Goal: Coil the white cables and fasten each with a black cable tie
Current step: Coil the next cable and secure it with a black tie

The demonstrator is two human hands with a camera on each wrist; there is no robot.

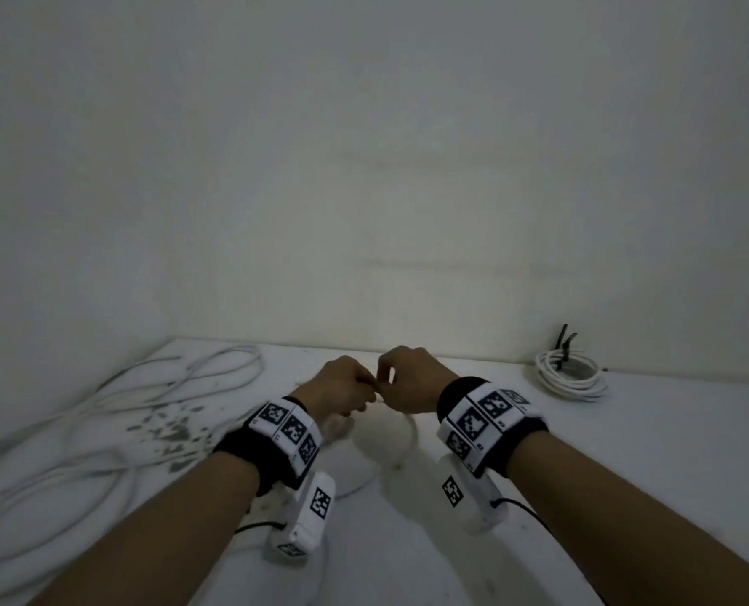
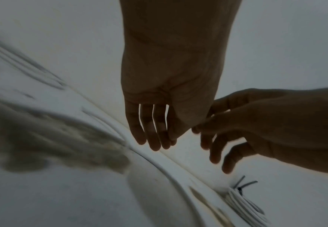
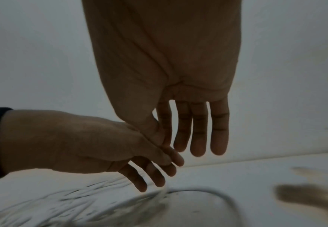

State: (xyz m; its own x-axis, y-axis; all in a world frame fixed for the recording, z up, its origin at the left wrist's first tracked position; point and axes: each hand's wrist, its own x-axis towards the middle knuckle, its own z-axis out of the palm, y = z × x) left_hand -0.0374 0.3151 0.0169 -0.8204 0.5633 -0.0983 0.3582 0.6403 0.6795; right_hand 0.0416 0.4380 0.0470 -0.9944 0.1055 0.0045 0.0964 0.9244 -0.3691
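My hands meet above the middle of the white table (image 1: 652,457). The left hand (image 1: 369,389) and the right hand (image 1: 385,387) each pinch with thumb and forefinger at the same spot. A white cable (image 1: 414,430) hangs from there in a blurred loop down to the table. The loop (image 3: 213,192) also shows below the fingers in the right wrist view. The other fingers of the left hand (image 2: 159,132) and right hand (image 3: 180,138) point down, loosely spread. The exact pinch point on the cable is hidden between the fingertips.
Loose white cables (image 1: 101,413) sprawl over the table's left side, beside a patch of chipped paint (image 1: 167,426). A coiled white cable (image 1: 569,378) bound by black cable ties (image 1: 563,343) lies at the back right against the wall.
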